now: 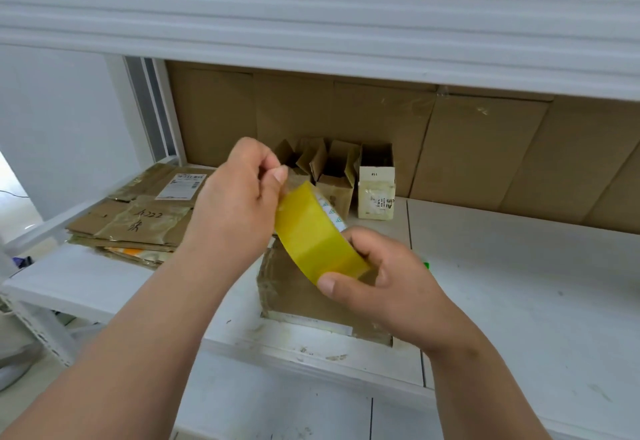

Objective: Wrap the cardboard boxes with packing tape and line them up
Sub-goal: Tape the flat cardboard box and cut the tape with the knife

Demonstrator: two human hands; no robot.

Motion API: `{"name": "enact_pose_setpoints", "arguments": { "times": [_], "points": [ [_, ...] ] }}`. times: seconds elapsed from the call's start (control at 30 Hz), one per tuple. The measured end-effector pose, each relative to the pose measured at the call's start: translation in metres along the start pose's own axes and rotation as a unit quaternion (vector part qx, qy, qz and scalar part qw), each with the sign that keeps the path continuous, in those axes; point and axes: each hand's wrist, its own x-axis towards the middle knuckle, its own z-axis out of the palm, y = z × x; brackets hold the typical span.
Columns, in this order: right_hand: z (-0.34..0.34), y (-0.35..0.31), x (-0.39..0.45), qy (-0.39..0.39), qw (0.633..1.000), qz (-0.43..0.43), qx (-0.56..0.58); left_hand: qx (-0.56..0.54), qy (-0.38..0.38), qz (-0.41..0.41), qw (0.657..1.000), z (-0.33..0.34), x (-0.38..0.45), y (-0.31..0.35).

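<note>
While the right hand point(388, 277) grips the tape roll point(318, 235) above the flat cardboard box point(298, 297), the left hand point(239, 194) pinches at its edge. Finding the loose end seems underway; next, peel a strip free.

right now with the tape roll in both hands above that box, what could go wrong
1. The left hand pinches at the edge of the tape roll; the free end may tear or stick back down.
2. The right hand grips the roll only at its lower end, so a hard pull might twist it loose.
3. The cardboard box lies unheld near the shelf edge and could shift once tape lands.
</note>
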Motion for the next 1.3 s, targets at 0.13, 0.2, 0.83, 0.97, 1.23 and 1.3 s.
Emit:
{"name": "enact_pose_setpoints", "arguments": {
  "times": [0.13,0.2,0.83,0.97,1.23,1.3],
  "points": [
    [-0.015,-0.005,0.007,0.006,0.999,-0.033,0.036,-0.101,0.032,-0.06,0.993,0.003,0.001,-0.01],
    [-0.021,-0.004,0.011,0.011,0.999,-0.032,0.027,-0.192,0.043,-0.103,0.975,0.006,-0.001,-0.012],
    [-0.085,0.012,0.023,0.179,0.98,0.086,-0.012,-0.366,0.059,-0.33,0.868,0.01,0.023,-0.056],
    [-0.086,0.015,0.021,0.193,0.974,0.116,-0.008,-0.37,-0.056,-0.392,0.841,0.025,0.007,-0.07],
    [-0.082,0.02,0.026,0.154,0.969,0.165,-0.096,-0.377,-0.07,-0.404,0.831,0.038,-0.004,-0.081],
    [-0.081,0.02,0.024,0.148,0.968,0.165,-0.117,-0.369,-0.08,-0.397,0.837,0.038,-0.005,-0.081]
  ]
}}
